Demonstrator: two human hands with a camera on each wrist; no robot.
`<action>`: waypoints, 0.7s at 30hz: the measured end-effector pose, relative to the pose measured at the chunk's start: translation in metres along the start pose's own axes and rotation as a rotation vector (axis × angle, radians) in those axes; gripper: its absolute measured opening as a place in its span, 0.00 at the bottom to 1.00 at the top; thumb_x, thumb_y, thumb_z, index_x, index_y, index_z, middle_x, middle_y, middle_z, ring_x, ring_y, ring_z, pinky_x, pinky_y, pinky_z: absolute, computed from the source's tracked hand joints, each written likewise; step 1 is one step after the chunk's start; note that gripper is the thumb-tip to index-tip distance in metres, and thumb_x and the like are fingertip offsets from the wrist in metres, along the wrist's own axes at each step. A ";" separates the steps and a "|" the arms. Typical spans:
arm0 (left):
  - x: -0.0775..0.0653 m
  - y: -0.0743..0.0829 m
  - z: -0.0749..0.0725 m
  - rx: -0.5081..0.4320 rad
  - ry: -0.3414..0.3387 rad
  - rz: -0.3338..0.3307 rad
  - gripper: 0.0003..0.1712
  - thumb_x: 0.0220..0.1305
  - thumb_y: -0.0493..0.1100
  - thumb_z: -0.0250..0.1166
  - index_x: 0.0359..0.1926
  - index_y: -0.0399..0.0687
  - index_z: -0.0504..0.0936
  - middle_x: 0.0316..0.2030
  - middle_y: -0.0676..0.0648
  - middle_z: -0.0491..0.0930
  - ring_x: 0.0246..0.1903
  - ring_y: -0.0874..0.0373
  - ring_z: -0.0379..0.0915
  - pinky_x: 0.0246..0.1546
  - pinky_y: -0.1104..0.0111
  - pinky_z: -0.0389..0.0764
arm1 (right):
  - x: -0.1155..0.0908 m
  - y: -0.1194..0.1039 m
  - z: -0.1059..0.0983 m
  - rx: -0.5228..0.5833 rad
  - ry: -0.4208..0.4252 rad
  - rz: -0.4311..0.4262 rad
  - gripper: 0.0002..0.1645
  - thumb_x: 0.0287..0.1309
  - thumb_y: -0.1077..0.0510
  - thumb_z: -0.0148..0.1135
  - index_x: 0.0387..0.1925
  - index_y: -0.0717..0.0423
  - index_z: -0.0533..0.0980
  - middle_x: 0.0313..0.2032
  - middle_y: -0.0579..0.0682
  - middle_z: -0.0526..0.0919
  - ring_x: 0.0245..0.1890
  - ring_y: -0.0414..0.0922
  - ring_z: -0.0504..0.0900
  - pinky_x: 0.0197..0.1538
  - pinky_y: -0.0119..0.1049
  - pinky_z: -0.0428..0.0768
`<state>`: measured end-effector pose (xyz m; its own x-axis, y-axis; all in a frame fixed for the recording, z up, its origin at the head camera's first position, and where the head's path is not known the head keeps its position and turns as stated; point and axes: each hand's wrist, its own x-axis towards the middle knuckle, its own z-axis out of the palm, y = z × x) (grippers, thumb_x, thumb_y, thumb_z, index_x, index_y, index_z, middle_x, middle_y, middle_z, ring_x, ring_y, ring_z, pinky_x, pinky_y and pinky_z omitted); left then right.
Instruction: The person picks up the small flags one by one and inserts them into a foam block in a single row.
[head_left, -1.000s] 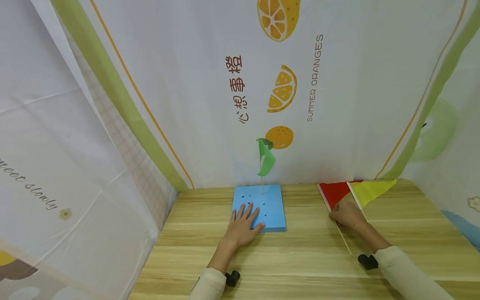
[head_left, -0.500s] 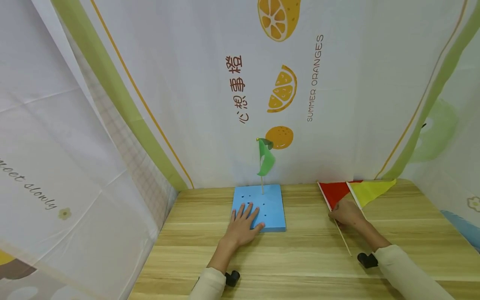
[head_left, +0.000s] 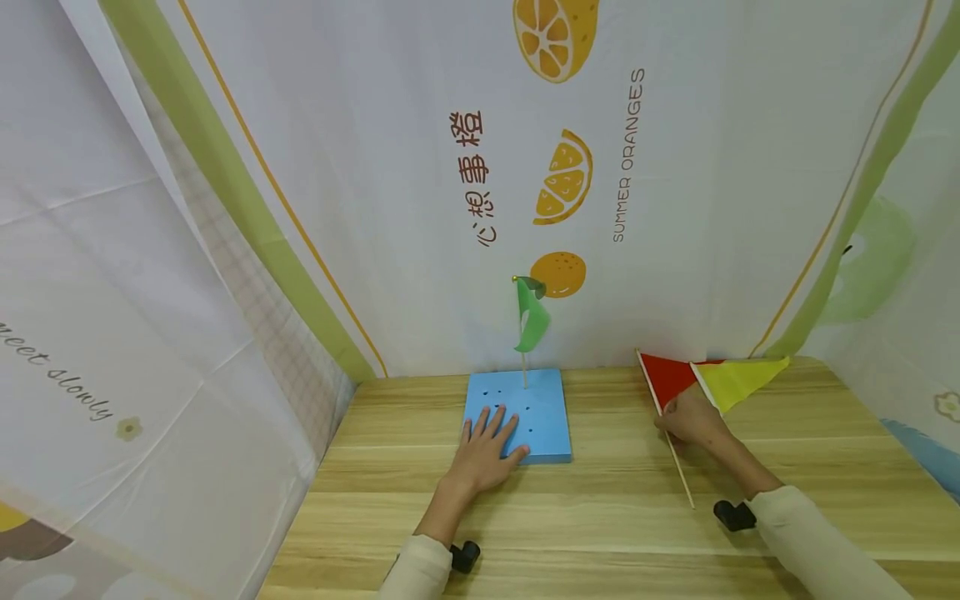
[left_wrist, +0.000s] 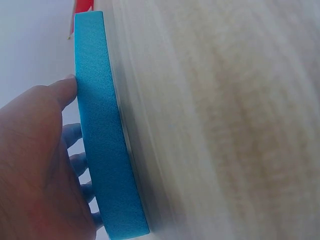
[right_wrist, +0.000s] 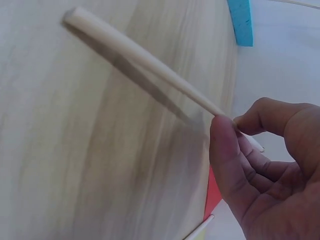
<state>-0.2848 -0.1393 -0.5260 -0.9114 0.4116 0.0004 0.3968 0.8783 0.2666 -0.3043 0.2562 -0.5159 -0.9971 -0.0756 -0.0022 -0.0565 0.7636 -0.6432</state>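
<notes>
My left hand (head_left: 482, 458) lies with spread fingers on top of a light blue foam block (head_left: 551, 437) with several small holes. In the left wrist view the thumb rests at the edge of that block (left_wrist: 102, 125). A green flag (head_left: 533, 323) stands upright on its stick in the block's far part. To the right, my right hand (head_left: 692, 419) pinches the stick of a red triangular flag (head_left: 662, 375) between thumb and forefinger. The right wrist view shows this wooden stick (right_wrist: 150, 67), its lower end slightly off the table. A yellow flag (head_left: 738, 383) lies beside it, its stick mostly hidden by the hand.
The wood-grain table (head_left: 600, 517) reaches back to a white curtain (head_left: 390, 208) printed with oranges. Another curtain (head_left: 150, 292) hangs along the left side. Dark wrist-camera mounts (head_left: 733, 517) sit beside both wrists.
My right hand has moved slightly left with the red flag, whose top has risen while the stick turned a little more upright. The left hand stays on the block.
</notes>
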 end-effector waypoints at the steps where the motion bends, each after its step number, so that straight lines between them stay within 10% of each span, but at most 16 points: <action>1: 0.000 0.000 0.000 0.000 0.000 0.000 0.40 0.82 0.66 0.50 0.85 0.55 0.59 0.86 0.43 0.50 0.86 0.38 0.41 0.83 0.36 0.45 | 0.000 -0.001 0.000 0.011 0.005 -0.002 0.23 0.62 0.59 0.66 0.11 0.55 0.77 0.11 0.44 0.79 0.14 0.41 0.81 0.22 0.34 0.75; 21: 0.001 -0.002 0.002 0.009 0.001 0.001 0.41 0.82 0.67 0.50 0.85 0.56 0.59 0.86 0.44 0.49 0.86 0.39 0.40 0.83 0.37 0.45 | -0.001 -0.020 -0.013 0.105 0.014 -0.024 0.15 0.67 0.60 0.66 0.26 0.67 0.81 0.19 0.50 0.86 0.19 0.41 0.86 0.27 0.37 0.87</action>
<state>-0.2861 -0.1403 -0.5281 -0.9111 0.4121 0.0012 0.3984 0.8801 0.2580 -0.3028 0.2492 -0.4931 -0.9962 -0.0835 0.0239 -0.0751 0.6901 -0.7198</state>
